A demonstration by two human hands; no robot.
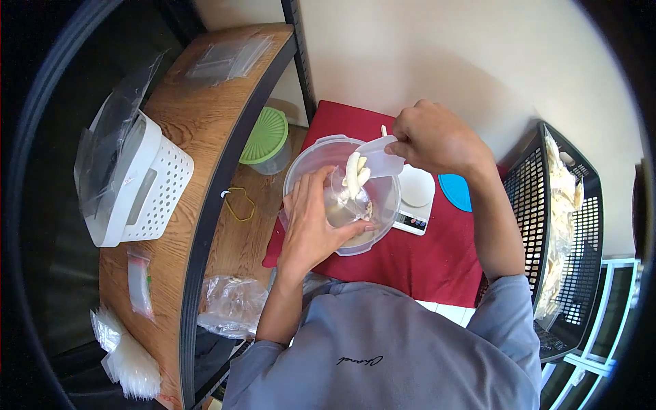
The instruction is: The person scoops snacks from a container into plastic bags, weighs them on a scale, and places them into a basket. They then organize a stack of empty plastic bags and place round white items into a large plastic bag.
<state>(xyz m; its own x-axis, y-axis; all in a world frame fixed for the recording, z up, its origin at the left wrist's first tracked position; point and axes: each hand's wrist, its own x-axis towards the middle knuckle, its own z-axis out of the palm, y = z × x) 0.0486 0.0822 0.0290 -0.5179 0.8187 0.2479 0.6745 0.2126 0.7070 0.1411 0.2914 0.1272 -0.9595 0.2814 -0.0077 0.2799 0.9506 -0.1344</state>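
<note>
My right hand (434, 137) grips a translucent plastic scoop (384, 161) over a clear round tub (296, 166). Pale, curved snack pieces (354, 175) lie at the scoop's front edge, above a small clear plastic bag (336, 198). My left hand (309, 222) reaches into the tub's opening, with fingers and thumb curved around the bag and holding its mouth apart. The bag's lower part and what lies at the tub's bottom are partly hidden by my left hand. Close to the tub stands a white kitchen scale (415, 195).
A red cloth (437, 256) covers the table, with a blue lid (456, 192) on it. At right, a black crate (574, 232) holds bagged pale snacks. The wooden shelf (198, 109) at left carries a white perforated basket (160, 178) and plastic bags (133, 362). A green-lidded container (265, 135) stands below.
</note>
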